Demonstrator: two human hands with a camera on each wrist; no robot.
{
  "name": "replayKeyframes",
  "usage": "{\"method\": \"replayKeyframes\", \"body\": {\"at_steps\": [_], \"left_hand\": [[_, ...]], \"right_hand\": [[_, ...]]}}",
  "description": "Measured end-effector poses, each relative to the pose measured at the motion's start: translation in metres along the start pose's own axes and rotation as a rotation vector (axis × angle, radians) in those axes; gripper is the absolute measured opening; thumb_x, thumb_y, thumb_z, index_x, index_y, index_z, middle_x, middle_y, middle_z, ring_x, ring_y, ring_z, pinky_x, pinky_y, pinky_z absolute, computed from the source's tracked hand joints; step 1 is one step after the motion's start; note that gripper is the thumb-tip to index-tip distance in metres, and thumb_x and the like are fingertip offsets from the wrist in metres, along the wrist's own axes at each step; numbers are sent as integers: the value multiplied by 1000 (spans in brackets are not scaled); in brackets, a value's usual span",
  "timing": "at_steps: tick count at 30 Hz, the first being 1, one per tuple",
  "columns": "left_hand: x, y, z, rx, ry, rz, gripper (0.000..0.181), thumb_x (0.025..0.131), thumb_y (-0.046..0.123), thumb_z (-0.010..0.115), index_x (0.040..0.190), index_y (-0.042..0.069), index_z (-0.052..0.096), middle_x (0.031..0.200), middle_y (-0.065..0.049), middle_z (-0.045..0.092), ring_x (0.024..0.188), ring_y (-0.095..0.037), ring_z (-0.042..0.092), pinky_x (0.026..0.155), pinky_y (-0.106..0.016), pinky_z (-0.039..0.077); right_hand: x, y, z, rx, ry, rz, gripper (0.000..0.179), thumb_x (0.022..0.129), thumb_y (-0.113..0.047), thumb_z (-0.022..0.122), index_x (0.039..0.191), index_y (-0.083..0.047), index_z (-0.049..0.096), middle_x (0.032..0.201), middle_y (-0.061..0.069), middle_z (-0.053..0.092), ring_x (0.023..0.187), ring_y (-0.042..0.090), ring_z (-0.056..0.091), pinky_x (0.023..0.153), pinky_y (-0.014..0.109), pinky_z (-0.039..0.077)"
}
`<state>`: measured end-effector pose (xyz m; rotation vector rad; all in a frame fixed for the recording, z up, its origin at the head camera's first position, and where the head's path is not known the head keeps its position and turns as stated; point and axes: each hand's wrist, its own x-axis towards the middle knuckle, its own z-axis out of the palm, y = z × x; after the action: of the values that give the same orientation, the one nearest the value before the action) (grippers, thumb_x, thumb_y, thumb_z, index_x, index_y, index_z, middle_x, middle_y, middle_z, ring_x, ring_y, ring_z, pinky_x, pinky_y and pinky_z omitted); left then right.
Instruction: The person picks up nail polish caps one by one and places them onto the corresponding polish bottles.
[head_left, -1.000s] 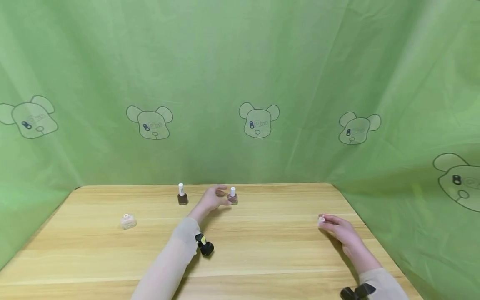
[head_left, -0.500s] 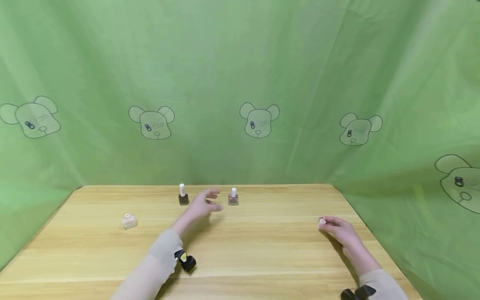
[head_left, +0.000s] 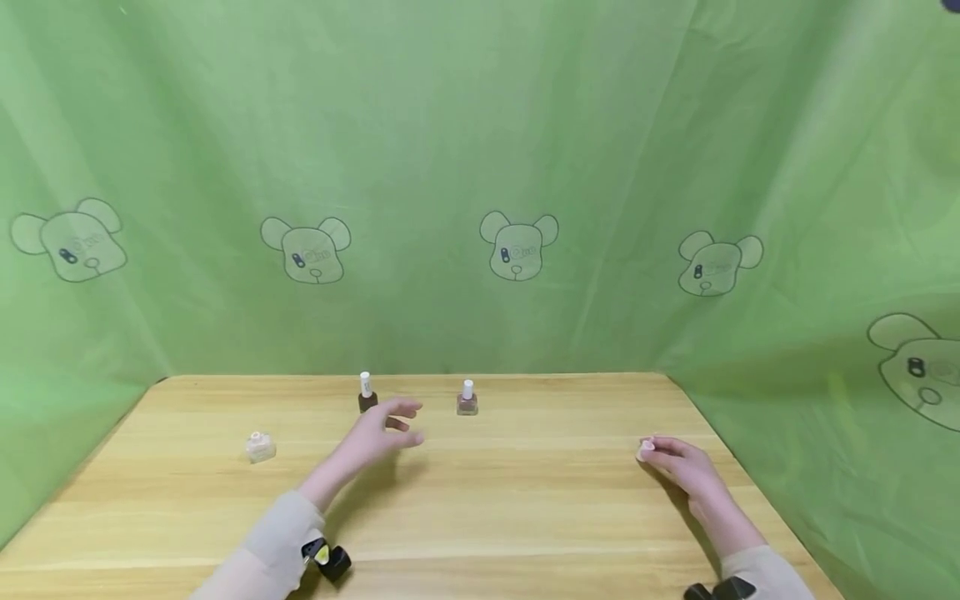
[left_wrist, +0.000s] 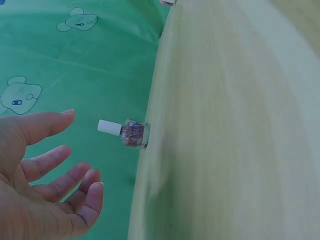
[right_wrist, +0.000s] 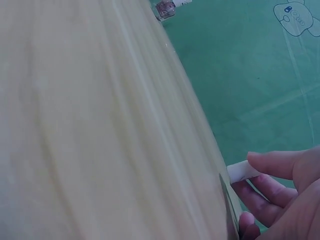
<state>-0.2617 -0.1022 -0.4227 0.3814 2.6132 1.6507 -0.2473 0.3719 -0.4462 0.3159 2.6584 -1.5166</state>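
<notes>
- Head view: left hand hovers over the wooden table, fingers spread and relaxed, holding nothing. A dark brown polish bottle with a white cap stands just behind its fingertips; a pink polish bottle stands beyond them to the right. Right hand curls around a small pale-capped bottle on the table near the right edge. A clear squat bottle sits well to the left of the left hand. Green cloth with bear prints hangs behind.
- Left wrist view: open fingers are apart from the glittery pink bottle.
- Right wrist view: fingertips pinch a white cap at the table's edge.
</notes>
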Motion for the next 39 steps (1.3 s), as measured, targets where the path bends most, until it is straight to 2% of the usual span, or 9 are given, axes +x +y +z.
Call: {"method": "replayKeyframes", "body": {"at_steps": [3, 6, 10, 14, 18, 26, 29, 34, 39], "left_hand": [[-10, 0, -7, 7, 2, 5, 51, 82, 15, 77, 129, 10, 59, 126, -17, 62, 110, -35, 60, 87, -38, 54], [-20, 2, -15, 28, 13, 18, 50, 82, 16, 77, 128, 11, 60, 125, -12, 64, 110, -34, 60, 87, -36, 53], [-33, 6, -28, 67, 16, 46, 49, 84, 18, 75, 129, 9, 59, 125, -11, 64, 111, -33, 61, 87, -36, 54], [-44, 12, -42, 92, 18, 75, 48, 86, 20, 73, 129, 8, 58, 129, -13, 63, 112, -33, 60, 90, -40, 54], [-56, 15, -55, 127, 38, 107, 44, 86, 21, 73, 126, 6, 60, 128, -14, 64, 111, -32, 61, 90, -39, 53], [-68, 16, -85, 285, 103, 178, 39, 86, 23, 73, 121, 9, 65, 118, -9, 70, 106, -28, 64, 86, -36, 52], [-69, 18, -97, 333, 129, 196, 39, 86, 22, 73, 122, 8, 64, 119, -8, 70, 106, -28, 64, 88, -37, 50], [-73, 20, -120, 389, 149, 215, 39, 88, 24, 71, 123, 7, 63, 121, -9, 69, 108, -28, 62, 89, -34, 49], [-76, 14, -143, 413, 154, 232, 41, 88, 24, 72, 125, 9, 63, 122, -10, 68, 106, -10, 60, 88, -26, 48]], "right_hand": [[-2, -2, -2, -2, -7, 9, 67, 95, -31, 62, 143, 8, 38, 154, 28, 30, 136, 36, 38, 115, 43, 31], [-4, -6, -3, -8, -8, 9, 67, 94, -35, 64, 142, 6, 41, 153, 25, 36, 117, 13, 53, 100, 24, 43], [-7, -11, -4, -9, 4, -2, 65, 92, -36, 66, 139, 5, 45, 143, 19, 51, 92, -11, 47, 82, 14, 44], [-11, -16, -3, 6, 8, -12, 63, 92, -34, 66, 138, 5, 46, 122, -3, 66, 87, -12, 49, 85, 16, 43], [-14, -21, -1, 30, -3, -28, 64, 92, -33, 66, 138, 5, 44, 106, -18, 67, 86, -12, 54, 85, 14, 41], [-23, -36, 7, 39, -4, -102, 61, 92, -32, 67, 137, 4, 46, 106, -20, 67, 88, -13, 57, 86, 11, 45], [-28, -43, 10, 8, 8, -136, 59, 91, -34, 67, 135, 2, 50, 104, -23, 66, 90, -14, 55, 91, 17, 43], [-36, -53, 15, -25, 10, -175, 55, 91, -35, 68, 132, -1, 54, 110, -14, 68, 93, -13, 55, 94, 22, 41], [-44, -62, 20, -40, 2, -220, 48, 91, -31, 68, 128, -1, 57, 110, -7, 69, 94, -6, 56, 86, 17, 44]]}}
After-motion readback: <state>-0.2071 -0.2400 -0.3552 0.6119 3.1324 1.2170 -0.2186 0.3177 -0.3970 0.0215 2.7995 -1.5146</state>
